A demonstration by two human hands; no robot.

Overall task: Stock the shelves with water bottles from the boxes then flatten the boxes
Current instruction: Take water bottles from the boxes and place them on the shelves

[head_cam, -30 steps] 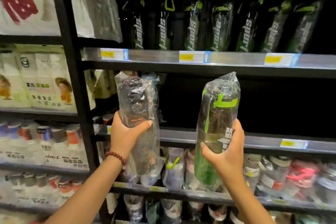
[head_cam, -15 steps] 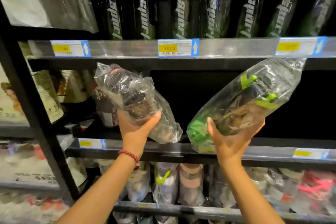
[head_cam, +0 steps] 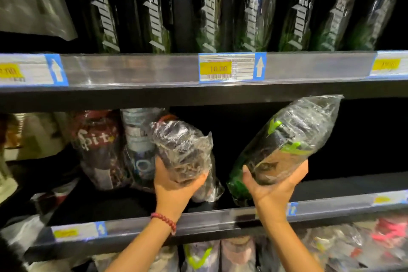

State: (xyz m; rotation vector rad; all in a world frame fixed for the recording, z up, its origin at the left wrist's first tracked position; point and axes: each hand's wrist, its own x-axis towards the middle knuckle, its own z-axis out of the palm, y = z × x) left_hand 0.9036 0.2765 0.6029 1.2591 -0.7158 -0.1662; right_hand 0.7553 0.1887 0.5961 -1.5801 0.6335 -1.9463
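While each hand point(head_cam: 176, 185) grips one — bottles point(head_cam: 284, 150) tilt.

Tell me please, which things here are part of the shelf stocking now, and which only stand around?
Part of the job:
- dark wrapped bottle, gripped by the left hand
- green wrapped bottle, gripped by the right hand
- middle shelf, where both are heading

Only standing around:
- black sport bottles above
- price tag
- red fit bottle

Two bare forearms, no sleeves visible. Left hand point(head_cam: 176, 190): wrist bears a bracelet point(head_cam: 164, 221) of round dark-red beads. Right hand point(head_cam: 272, 190): no wrist ornament visible.
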